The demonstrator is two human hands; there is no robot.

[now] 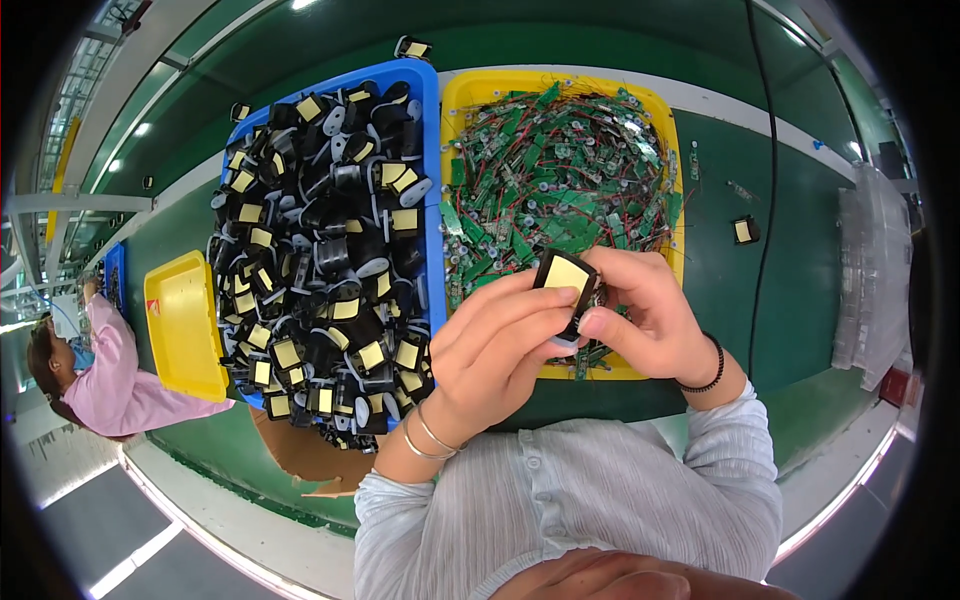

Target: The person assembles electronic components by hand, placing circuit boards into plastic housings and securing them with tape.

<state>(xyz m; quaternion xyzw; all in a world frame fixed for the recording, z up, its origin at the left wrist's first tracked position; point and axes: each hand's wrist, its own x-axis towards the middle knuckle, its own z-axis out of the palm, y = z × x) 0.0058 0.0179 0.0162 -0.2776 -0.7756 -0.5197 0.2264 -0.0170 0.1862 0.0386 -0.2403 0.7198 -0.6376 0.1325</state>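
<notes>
Both hands, left [500, 340] and right [640, 310], pinch one black part [565, 280] by its edges; looks light, rigid, yellow face smooth.

Each black part in the blue bin [432, 150], left of both grips, carries a square yellow label [287, 353]. The held part [566, 285] shows one too.

Black part [566, 280], yellow face up, held tilted.
</notes>
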